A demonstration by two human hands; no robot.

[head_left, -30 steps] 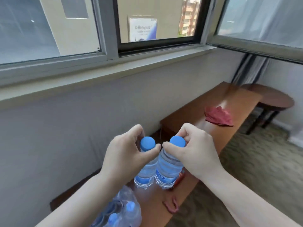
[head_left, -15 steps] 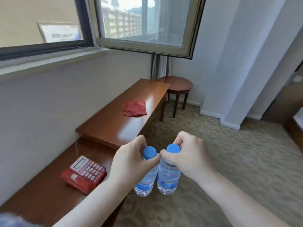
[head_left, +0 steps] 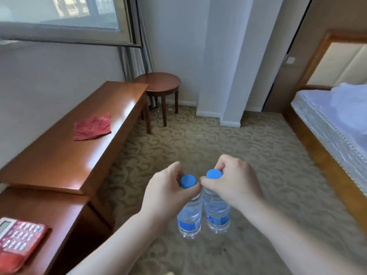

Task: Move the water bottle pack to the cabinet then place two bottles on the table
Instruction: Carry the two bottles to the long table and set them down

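Two clear water bottles with blue caps hang side by side over the carpet. My left hand (head_left: 168, 192) grips the left bottle (head_left: 189, 219) by its neck just under the cap. My right hand (head_left: 231, 182) pinches the right bottle (head_left: 217, 212) the same way. Both bottles are upright and nearly touching. The long wooden table (head_left: 65, 153) runs along the wall to the left. A small round table (head_left: 158, 83) stands in the far corner. The bottle pack is out of view.
A red cloth (head_left: 92, 128) lies on the long table. A lower cabinet (head_left: 49, 213) at the near left holds a red telephone (head_left: 17, 245). A bed (head_left: 333, 120) fills the right side. A white pillar (head_left: 222, 62) stands ahead, with patterned carpet (head_left: 198, 143) between.
The view has swung right, away from the window and cabinet toward the room. Both hands still carry the bottles, now over carpet. The pack has left the view.
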